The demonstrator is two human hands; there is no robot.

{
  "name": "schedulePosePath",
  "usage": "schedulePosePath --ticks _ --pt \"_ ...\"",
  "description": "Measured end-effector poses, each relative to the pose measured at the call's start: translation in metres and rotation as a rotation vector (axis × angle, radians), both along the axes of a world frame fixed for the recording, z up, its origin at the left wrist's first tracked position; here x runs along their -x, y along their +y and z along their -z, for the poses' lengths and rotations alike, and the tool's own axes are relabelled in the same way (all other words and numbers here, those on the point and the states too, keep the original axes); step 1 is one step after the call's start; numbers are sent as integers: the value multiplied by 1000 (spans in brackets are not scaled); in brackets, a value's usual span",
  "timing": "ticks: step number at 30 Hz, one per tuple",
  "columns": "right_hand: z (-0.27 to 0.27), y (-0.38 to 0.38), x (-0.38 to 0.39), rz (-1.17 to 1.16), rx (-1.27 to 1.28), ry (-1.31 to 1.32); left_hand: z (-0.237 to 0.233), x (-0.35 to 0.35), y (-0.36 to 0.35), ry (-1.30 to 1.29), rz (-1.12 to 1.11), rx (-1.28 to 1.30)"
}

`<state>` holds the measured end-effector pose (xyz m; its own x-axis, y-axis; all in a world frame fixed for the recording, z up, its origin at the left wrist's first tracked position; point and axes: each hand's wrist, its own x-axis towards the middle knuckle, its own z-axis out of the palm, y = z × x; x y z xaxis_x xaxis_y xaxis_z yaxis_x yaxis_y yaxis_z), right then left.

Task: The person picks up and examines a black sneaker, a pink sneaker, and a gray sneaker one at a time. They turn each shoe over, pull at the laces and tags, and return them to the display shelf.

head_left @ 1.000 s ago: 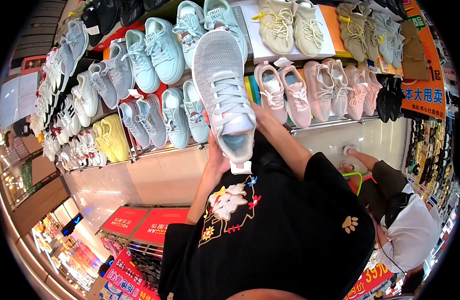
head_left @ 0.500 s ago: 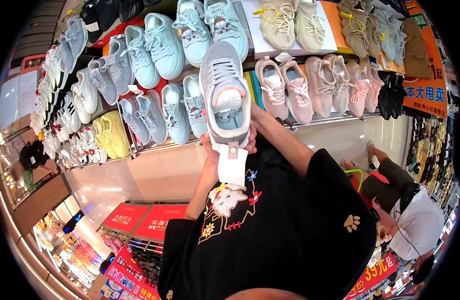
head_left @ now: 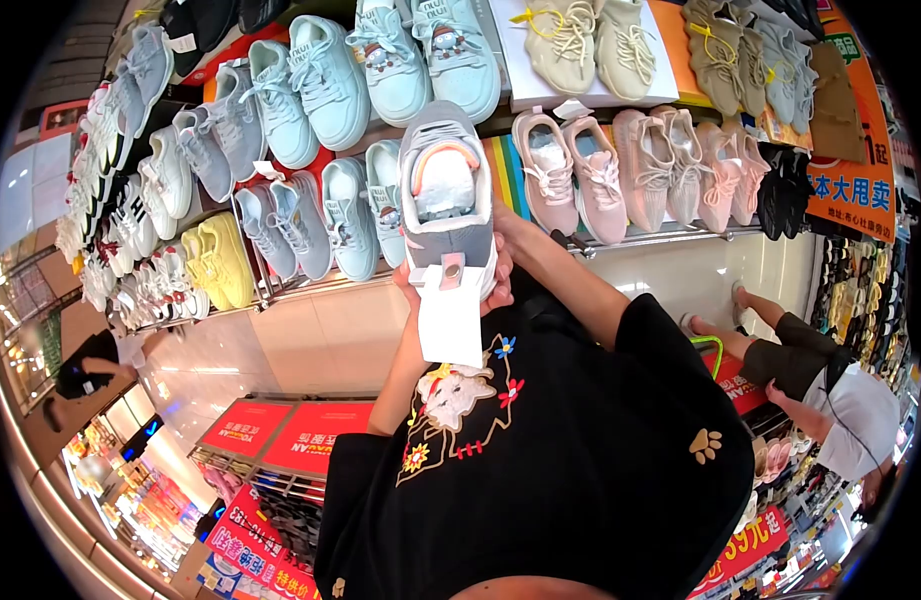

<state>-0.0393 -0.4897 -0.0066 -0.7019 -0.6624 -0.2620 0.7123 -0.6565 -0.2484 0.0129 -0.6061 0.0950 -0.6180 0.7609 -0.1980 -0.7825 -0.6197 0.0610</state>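
Held up in front of my chest is a grey sneaker [head_left: 448, 180], heel toward me. White paper stuffing and an orange-edged lining show in its opening. A blank white tag [head_left: 450, 325] hangs from the heel tab. My left hand [head_left: 408, 285] grips the left side of the sole, its fingers mostly hidden beneath. From the right, my right hand [head_left: 502, 270] is wrapped around the other side near the heel. Just beyond the toe are light blue sneakers [head_left: 327, 80], and pink sneakers [head_left: 597, 178] sit to the right on the rack.
A tiered shoe rack with a metal rail [head_left: 670, 238] spans the view ahead. Yellow sneakers [head_left: 218, 262] stand at its left, beige sneakers [head_left: 560, 45] on a white box at the back. To the right, a person in a white top [head_left: 860, 415] is bent over near other shelves.
The sneaker has tilted so its heel faces me more and its toe is foreshortened. Its tag hangs lower and flatter. At far left, a person in dark clothing shows more.
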Motion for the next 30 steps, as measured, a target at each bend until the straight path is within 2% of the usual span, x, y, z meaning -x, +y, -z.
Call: schedulePosePath --ticks 4,8,10,11,12,13,14,15,17,18,19,21,23,27,30 --pt "17 1 -1 -24 21 9 0 1 2 -15 7 -12" --pt "40 0 -2 -69 52 17 2 2 3 37 -20 103" --pt "27 3 -2 -89 76 33 12 6 0 137 -9 195" --pt "20 8 -5 -87 -165 -142 15 6 -4 136 -8 195" --pt "2 14 -5 -83 -405 -318 17 6 -8 172 -10 305" --pt "-13 23 -4 -83 -402 -320 20 6 -11 209 -12 416" --pt "-25 32 -2 -27 -504 -119 27 -1 -12 163 -109 527" --pt "-34 37 0 31 -591 88 29 1 -8 204 -228 347" --pt "-42 38 -11 402 -646 577 36 2 0 299 -431 787" --pt "-21 41 -4 358 -431 348 39 5 -4 312 -395 966" --pt "-25 39 10 310 -223 122 37 10 0 340 -461 1054" --pt "-29 45 5 308 -341 -20 33 13 -1 423 -469 1182" --pt "-24 56 -3 232 -254 166 29 14 1 407 -461 1181" --pt "-50 44 -12 309 -383 46 29 12 8 378 -442 1098" --pt "-38 42 -18 204 -392 162 33 9 13 376 -452 1062"
